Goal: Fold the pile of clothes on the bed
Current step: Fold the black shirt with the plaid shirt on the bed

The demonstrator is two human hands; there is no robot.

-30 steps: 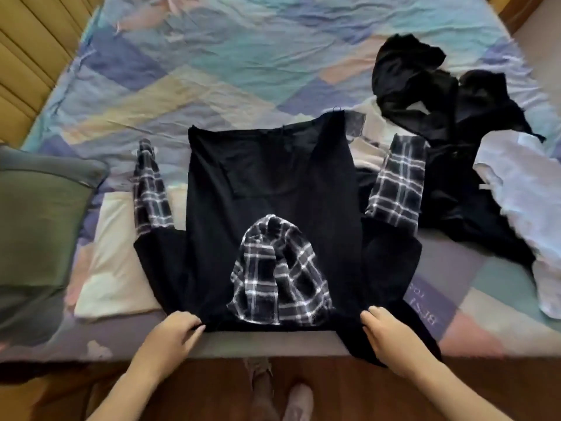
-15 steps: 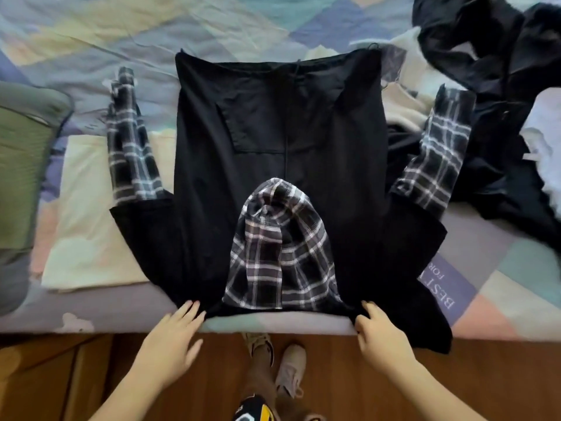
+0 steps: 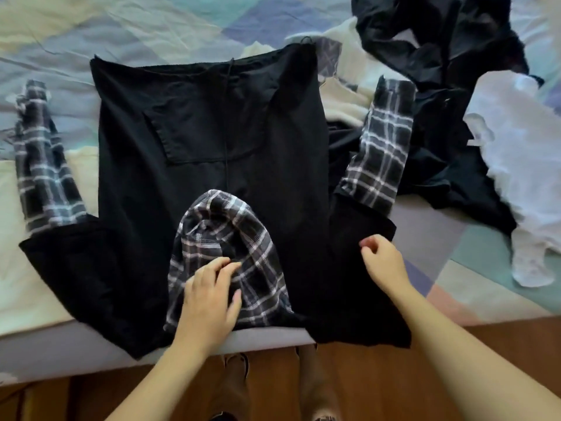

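left hand (image 3: 209, 302) has moved up off the near hem and now lies on the plaid hood (image 3: 227, 262), fingers loosely extended, pressing not gripping | right hand (image 3: 384, 262) over the black shoulder, fingers half-curled, holding nothing | hoodie (image 3: 212, 141) spread flat at the bed edge (image 3: 91, 354) | smoothing seems done, sleeve fold likely next | unfolded pile (image 3: 449, 86) beyond, right

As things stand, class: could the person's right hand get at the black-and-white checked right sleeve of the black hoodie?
Probably yes: the right hand hovers over black cloth just below that checked sleeve, nothing between them.
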